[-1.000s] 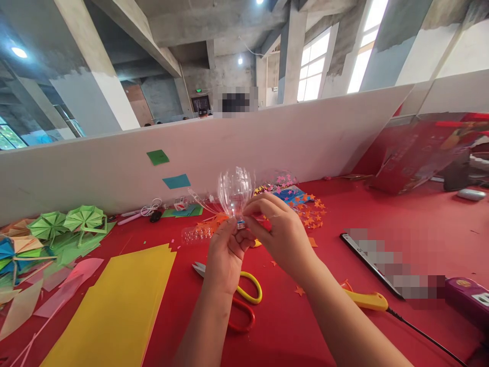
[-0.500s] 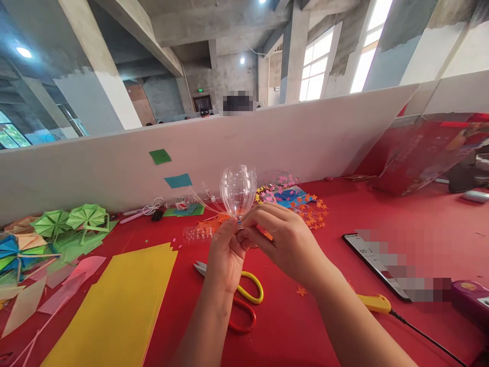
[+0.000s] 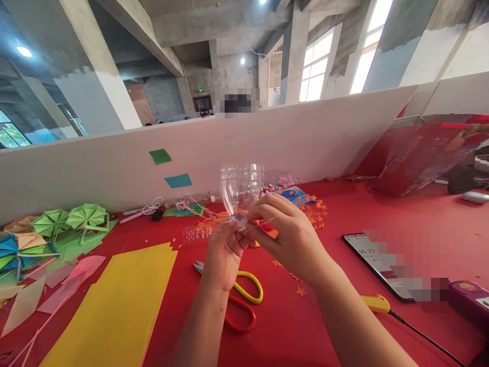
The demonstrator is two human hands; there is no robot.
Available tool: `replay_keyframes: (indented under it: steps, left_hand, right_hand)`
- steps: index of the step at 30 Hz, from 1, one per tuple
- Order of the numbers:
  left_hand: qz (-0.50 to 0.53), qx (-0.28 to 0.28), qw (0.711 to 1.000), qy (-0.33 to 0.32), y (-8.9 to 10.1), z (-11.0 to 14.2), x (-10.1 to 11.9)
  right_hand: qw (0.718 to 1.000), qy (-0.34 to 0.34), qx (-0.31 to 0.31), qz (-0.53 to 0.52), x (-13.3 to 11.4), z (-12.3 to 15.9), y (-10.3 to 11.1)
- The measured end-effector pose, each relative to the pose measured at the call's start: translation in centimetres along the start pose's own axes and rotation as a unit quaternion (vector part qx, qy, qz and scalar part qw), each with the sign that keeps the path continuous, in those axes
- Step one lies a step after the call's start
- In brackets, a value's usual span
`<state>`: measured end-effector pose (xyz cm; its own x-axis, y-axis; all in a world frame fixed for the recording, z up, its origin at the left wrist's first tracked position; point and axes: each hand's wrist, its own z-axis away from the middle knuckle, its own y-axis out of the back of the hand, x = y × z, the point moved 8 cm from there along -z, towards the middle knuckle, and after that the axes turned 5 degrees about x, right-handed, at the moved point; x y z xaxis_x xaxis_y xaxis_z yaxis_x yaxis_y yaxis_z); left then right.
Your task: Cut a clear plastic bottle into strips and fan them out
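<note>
The cut-off top of a clear plastic bottle (image 3: 240, 188) is held up in front of me, its neck down and its wide cut end facing up. My left hand (image 3: 225, 250) grips it by the neck. My right hand (image 3: 284, 234) is closed at the other side of the neck, thumb and fingers pinched together. Thin clear strands trail left from the neck, and one seems to pass by the right fingers; what exactly they pinch is partly hidden. Below my hands lie scissors (image 3: 244, 311) with one yellow and one red handle, partly behind my left wrist.
Yellow paper sheets (image 3: 110, 300) lie at left, near folded paper umbrellas (image 3: 87, 216) and pink paper (image 3: 72, 285). Orange paper stars (image 3: 315, 214) are scattered behind my right hand. At right lie a phone (image 3: 382, 265) and a yellow-handled corded tool (image 3: 376, 304). A white partition (image 3: 95, 173) stands behind.
The bottle top has turned and tilted, its open end now looking wider and reaching further right. My right hand has shifted slightly right, and the strands have swung.
</note>
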<state>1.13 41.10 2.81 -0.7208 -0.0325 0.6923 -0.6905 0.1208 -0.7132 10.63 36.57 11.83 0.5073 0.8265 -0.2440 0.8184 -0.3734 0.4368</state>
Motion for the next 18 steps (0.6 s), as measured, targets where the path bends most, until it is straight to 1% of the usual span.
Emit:
replay_keyframes:
  steps: [4, 7, 10, 14, 18]
  left_hand:
    - [0.005, 0.005, 1.0, -0.014, 0.3, -0.1, 0.4]
    - [-0.01, 0.008, 0.999, -0.033, 0.5, -0.2, 0.8]
    - [-0.024, 0.012, 0.998, -0.05, 0.7, -0.3, 1.1]
    - [-0.035, 0.013, 0.998, -0.045, 0.9, -0.5, 1.0]
    - [-0.032, -0.005, 0.999, -0.033, 1.0, -0.7, 0.6]
  right_hand:
    - [1.0, 0.006, -0.009, -0.005, 0.0, 0.0, -0.4]
    - [1.0, 0.003, -0.023, -0.009, 0.0, 0.2, -0.7]
    - [1.0, 0.008, -0.021, -0.005, -0.1, 0.3, -0.8]
    - [1.0, 0.011, -0.019, 0.003, -0.2, 0.3, -1.0]
    - [1.0, 0.005, -0.019, -0.006, -0.1, 0.2, -0.7]
